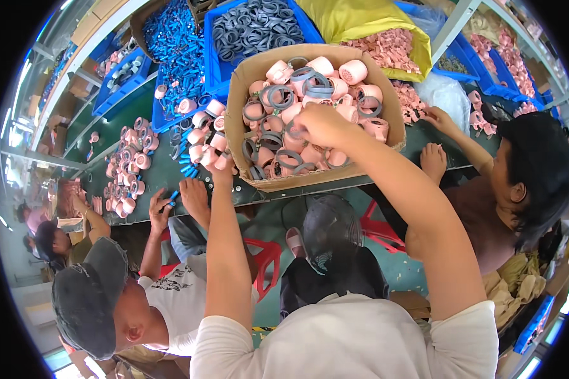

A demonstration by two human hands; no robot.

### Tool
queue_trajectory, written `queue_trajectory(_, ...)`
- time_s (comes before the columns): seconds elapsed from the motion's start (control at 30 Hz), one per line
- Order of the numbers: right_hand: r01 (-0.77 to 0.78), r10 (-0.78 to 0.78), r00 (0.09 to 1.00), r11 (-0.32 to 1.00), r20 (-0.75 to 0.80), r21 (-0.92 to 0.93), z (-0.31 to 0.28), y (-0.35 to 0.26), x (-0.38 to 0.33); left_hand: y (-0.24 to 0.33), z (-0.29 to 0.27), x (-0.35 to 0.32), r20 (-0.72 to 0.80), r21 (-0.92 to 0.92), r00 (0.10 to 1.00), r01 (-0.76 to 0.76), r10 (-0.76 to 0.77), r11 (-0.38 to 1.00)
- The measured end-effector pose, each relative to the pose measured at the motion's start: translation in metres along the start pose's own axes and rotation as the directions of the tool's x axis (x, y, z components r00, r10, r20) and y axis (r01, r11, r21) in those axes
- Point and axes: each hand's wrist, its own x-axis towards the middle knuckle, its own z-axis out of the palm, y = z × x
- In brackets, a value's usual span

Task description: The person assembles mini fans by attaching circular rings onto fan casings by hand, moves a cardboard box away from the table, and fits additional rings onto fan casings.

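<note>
Pink plastic caps and grey rubber rings fill the cardboard box (246,95) that sits on the dark green bench (171,174), and the right hand (322,124) is down among them near the middle of the heap, fingers curled around what looks like a grey ring (295,131); how firmly it grips cannot be told, since the knuckles hide the fingertips. The left hand (223,165) is closed at the box's near-left corner, just outside the wall, on a cluster of pink caps (210,155). A good pick here, I judge, calls for lifting one ring clear without dragging its neighbours, as the rings lie tangled over the caps and would likely snag. The caps look smooth, rigid and cup-shaped; the rings look matte, flexible and flat. Behind the box stand a blue crate of grey rings (259,25), a heap of small blue pieces (174,38) and a yellow sack (360,19) of pink parts. Other workers' hands rest on the bench at both sides.
</note>
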Motion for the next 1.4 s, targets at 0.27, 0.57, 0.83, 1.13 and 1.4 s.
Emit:
queue_trajectory(0.27, 0.087, 0.379, 0.68, 0.809, -0.628, 0.581, -0.069, 0.028, -0.1, 0.262, -0.024, -0.026, 0.261, -0.06, 0.843, -0.472, 0.47, 0.88)
queue_trajectory(0.57, 0.163, 0.73, 0.591, 0.308, -0.343, 0.937, -0.083, 0.001, -0.167, 0.243, 0.03, -0.041, 0.95, 0.31, 0.202, -0.519, -0.238, 0.796)
queue_trajectory(0.83, 0.346, 0.458, 0.887, -0.569, -0.062, 0.746, -0.08, -0.002, -0.2, 0.277, 0.026, -0.048, 0.94, 0.314, 0.219, -0.25, -0.262, 0.916)
queue_trajectory(1.13, 0.288, 0.224, 0.957, -0.797, -0.183, 0.53, -0.08, -0.035, -0.209, 0.224, 0.011, -0.007, 0.968, 0.206, 0.093, -0.822, -0.233, 0.53)
queue_trajectory(1.4, 0.305, 0.279, 0.947, -0.636, -0.157, 0.709, -0.081, -0.044, -0.208, 0.227, 0.028, -0.028, 0.959, 0.277, 0.242, -0.667, -0.151, 0.692)
